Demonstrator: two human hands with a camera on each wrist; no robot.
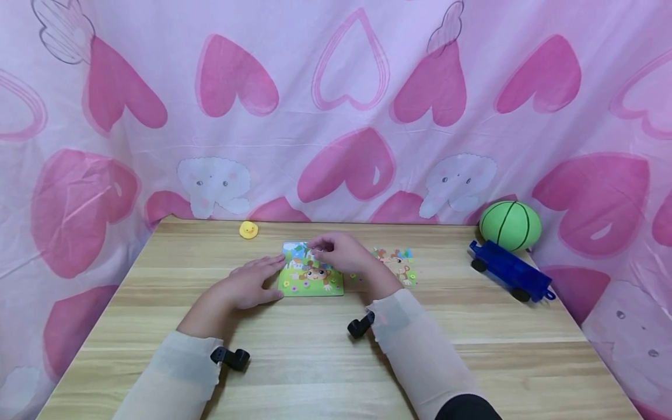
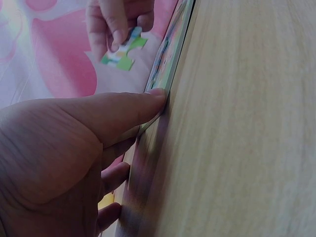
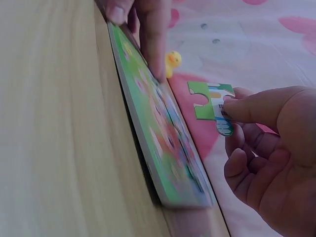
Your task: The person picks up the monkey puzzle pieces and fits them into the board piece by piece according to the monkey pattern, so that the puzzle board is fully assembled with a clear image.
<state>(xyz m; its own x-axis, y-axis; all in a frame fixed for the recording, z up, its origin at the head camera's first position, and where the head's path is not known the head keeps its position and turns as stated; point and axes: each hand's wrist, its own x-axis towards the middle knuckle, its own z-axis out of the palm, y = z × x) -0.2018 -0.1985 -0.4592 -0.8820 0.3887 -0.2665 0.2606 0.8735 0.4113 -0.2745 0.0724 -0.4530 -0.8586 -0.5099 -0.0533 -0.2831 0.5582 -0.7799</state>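
Your right hand (image 1: 338,252) pinches a puzzle piece (image 3: 212,104) above the seemingly part-filled puzzle board (image 1: 310,287), your left hand (image 1: 251,284) touching its left edge with fingers extended, while loose pieces (image 1: 406,273) on the tabletop (image 1: 294,361) apparently await placing.

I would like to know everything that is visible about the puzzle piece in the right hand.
The puzzle piece is thin and flat, apparently cardboard, printed in green, white and blue. A rounded notch cuts one green edge; a rounded tab juts from another side. The right hand pinches it between thumb and fingers, apart from the puzzle board.
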